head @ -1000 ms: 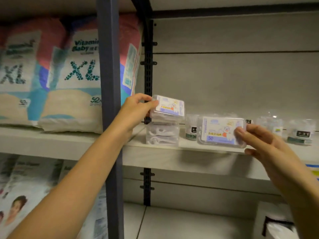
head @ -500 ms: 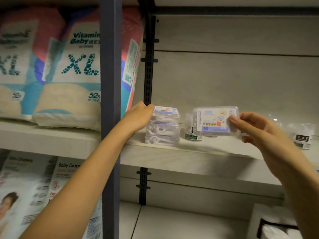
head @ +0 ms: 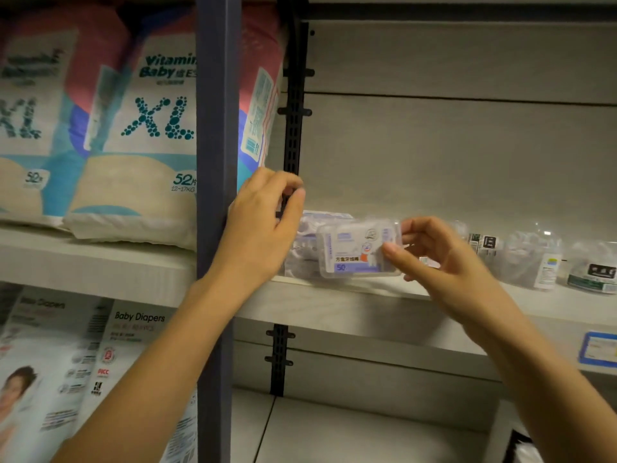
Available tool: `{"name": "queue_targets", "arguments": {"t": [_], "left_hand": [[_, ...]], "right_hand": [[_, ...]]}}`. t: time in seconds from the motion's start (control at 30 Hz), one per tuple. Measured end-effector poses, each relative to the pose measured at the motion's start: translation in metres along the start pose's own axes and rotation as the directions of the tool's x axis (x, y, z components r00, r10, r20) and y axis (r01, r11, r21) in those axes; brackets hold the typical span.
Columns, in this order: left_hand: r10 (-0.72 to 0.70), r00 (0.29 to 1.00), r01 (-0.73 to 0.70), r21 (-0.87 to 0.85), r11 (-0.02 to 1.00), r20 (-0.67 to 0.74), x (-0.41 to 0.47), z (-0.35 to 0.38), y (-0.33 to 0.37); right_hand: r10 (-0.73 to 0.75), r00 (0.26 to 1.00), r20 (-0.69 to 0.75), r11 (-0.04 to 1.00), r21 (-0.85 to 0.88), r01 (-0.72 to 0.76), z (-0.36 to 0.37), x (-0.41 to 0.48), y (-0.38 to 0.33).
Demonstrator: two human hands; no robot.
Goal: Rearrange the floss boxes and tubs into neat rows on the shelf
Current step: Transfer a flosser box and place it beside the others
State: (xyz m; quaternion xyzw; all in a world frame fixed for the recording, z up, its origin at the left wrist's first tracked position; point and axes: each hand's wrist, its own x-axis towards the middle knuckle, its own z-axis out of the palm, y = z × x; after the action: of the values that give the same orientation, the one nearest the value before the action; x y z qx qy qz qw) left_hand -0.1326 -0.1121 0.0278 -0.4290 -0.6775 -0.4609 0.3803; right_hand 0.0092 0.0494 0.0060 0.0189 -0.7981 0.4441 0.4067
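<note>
Pinched at its right end by the right hand [head: 444,259], a floss box [head: 359,248] hovers over the shelf [head: 334,305]; light, rigid, probably slick plastic. Left hand [head: 263,228] loosely curled, empty.

On the shelf [head: 367,295], a stack of floss boxes [head: 305,242] sits at the left end, just right of the slotted upright [head: 293,128]. The left hand [head: 260,235] is just left of the stack, in front of the post [head: 217,195]. The right hand [head: 440,259] holds a floss box [head: 357,248] in front of the stack. Floss tubs [head: 531,259] stand in a row to the right. Left of the post, diaper packs [head: 133,135] lie on the neighbouring shelf [head: 83,265], with more diaper packs [head: 83,362] below.
</note>
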Motion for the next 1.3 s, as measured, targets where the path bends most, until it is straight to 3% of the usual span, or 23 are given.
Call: {"name": "queue_targets", "arguments": {"t": [0.1, 0.23, 0.53, 0.67, 0.73, 0.8, 0.87, 0.93, 1.13, 1.3], "left_hand": [[0.068, 0.994, -0.064, -0.04, 0.997, 0.09, -0.024, -0.017, -0.001], [0.065, 0.98, -0.082, 0.084, 0.993, 0.187, -0.035, -0.024, -0.004], [0.046, 0.965, -0.101, 0.205, 0.974, 0.258, -0.039, -0.01, -0.007], [0.003, 0.95, -0.092, 0.27, 0.958, 0.313, -0.037, -0.002, -0.008], [-0.02, 0.945, -0.074, 0.273, 0.959, 0.327, -0.037, 0.0, -0.007], [-0.014, 0.946, -0.061, 0.218, 0.974, 0.323, -0.039, -0.003, -0.006], [0.011, 0.951, -0.058, 0.144, 0.988, 0.31, -0.042, -0.008, -0.004], [0.008, 0.946, -0.049, 0.118, 0.992, 0.326, -0.046, -0.012, -0.001], [-0.035, 0.94, -0.029, 0.183, 0.983, 0.339, -0.054, -0.017, -0.002], [-0.057, 0.949, -0.017, 0.231, 0.973, 0.31, -0.055, -0.015, 0.001]], "right_hand": [[-0.046, 0.999, 0.029, 0.996, -0.077, 0.048, 0.011, 0.002, 0.006], [-0.071, 0.996, 0.062, 0.99, -0.116, 0.078, 0.018, 0.005, 0.012], [0.001, 0.994, 0.107, 0.917, -0.397, 0.041, 0.023, 0.021, 0.019], [0.067, 0.99, 0.122, 0.908, -0.42, -0.009, 0.026, 0.031, 0.018], [0.132, 0.982, 0.132, 0.918, -0.39, -0.071, 0.027, 0.036, 0.019], [0.25, 0.957, 0.147, 0.95, -0.229, -0.213, 0.026, 0.041, 0.017], [0.373, 0.905, 0.204, 0.926, -0.027, -0.375, 0.022, 0.043, 0.012], [0.435, 0.861, 0.264, 0.882, 0.064, -0.466, 0.02, 0.042, 0.007], [0.46, 0.851, 0.253, 0.886, -0.198, -0.42, 0.026, 0.041, 0.0], [0.346, 0.915, 0.206, 0.851, -0.479, -0.214, 0.026, 0.032, -0.002]]}}
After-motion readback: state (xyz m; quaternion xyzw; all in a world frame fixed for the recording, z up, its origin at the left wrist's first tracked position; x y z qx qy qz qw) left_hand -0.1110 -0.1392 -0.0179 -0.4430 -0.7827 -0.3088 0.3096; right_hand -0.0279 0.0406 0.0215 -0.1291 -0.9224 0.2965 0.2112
